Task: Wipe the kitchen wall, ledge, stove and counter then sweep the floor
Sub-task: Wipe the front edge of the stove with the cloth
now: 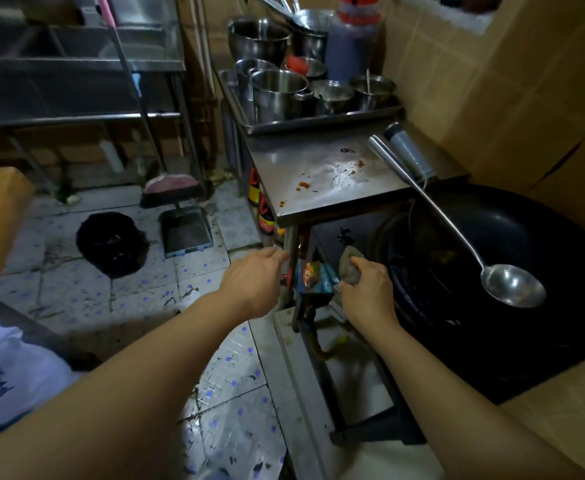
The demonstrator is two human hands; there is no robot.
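Gripping a bunched grey rag (pixel 350 268) in my right hand (pixel 367 292), fingers curled round it, I have it at the front edge of the stove (pixel 336 244), just left of the black wok (pixel 492 237). My left hand (pixel 253 282) reaches toward the steel leg under the counter (pixel 318 174); its fingertips are pinched near something pale there, but I cannot tell whether they actually hold anything.

A ladle (pixel 512 284) lies in the wok, its long handle slanting up over the counter's right edge. The counter top carries orange crumbs and a smeared whitish patch, so I judge it not yet wiped clean. Behind it a tray (pixel 318 124) is crowded with steel pots and bowls. Cardboard sheets (pixel 509 81) cover the wall on the right; I cannot judge whether the wall or ledge has been wiped.

Out on the floor (pixel 128 299) the tiles are stained and littered with dark scraps. A broom (pixel 171 185) and a dustpan (pixel 187 233) stand together against the steel rack, well apart from both hands, beside a black bag (pixel 111 240). Sweeping looks wholly undone, and by my reading I am at the stove stage, with counter and floor left
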